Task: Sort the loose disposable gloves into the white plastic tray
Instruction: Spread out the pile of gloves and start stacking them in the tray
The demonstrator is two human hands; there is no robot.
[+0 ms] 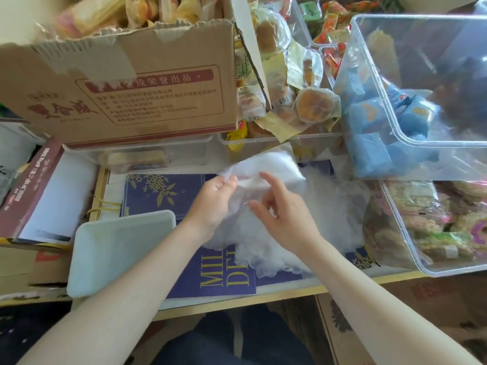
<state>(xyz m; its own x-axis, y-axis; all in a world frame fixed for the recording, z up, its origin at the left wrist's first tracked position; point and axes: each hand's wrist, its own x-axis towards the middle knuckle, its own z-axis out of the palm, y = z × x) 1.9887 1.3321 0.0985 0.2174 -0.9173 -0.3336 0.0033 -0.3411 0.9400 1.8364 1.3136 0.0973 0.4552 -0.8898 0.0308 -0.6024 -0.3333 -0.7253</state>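
White plastic tray [105,248] sits lower left on the desk [290,292], nothing in it that I can see, its right edge partly behind the left forearm. Loose disposable gloves [284,241] are a translucent heap mid-desk, just right of the tray, lying on dark blue printed paper bags [163,192]. Left hand [213,204] pinches the top edge of a thin clear glove [266,164] lifted above the heap, thumb and fingers curled onto it. Right hand [282,209] is at the same glove, fingers half spread; can't tell whether its grip is actually closed on the film. Containers around: torn cardboard box [126,93] upper left, full of wrapped snacks, red Chinese print on the side. Clear plastic bin [419,75] upper right, tilted, propped over blue snack packets [374,133]. Another clear bin [432,233] at right holds rice-cake style snacks in wrappers; it stands just beside the glove heap. Behind the heap, a low clear tub [279,139] with wrapped buns [313,104] piled over it. Far left, a maroon box [29,185] with white paper inside, near the tray's top left corner. Tray's rim is unobstructed from the heap side except for the left arm crossing it.
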